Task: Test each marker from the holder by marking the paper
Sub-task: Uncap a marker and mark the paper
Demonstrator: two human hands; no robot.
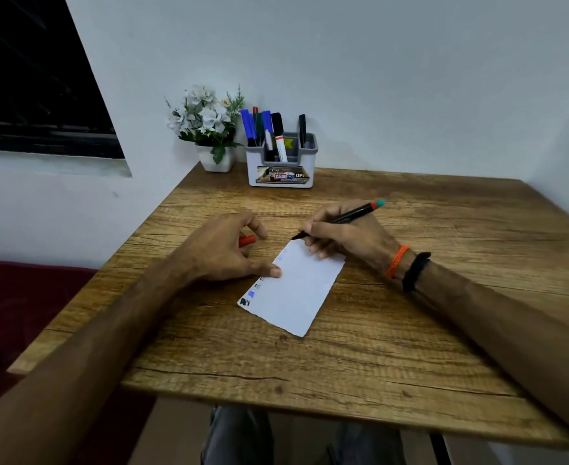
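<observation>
Wooden table [393, 330]: right hand [346, 234] gripping marker [340, 219], left hand [222, 250] clutching red cap [246, 240].

A small home study corner or modest office nook: a square wood-grain laminate table [393, 330] pushed into a bare white-painted wall corner [343, 62], a white pot of artificial white flowers [209, 129] (purely decorative), a grey-and-white plastic marker holder [281, 169], a dark window [34, 95].
</observation>
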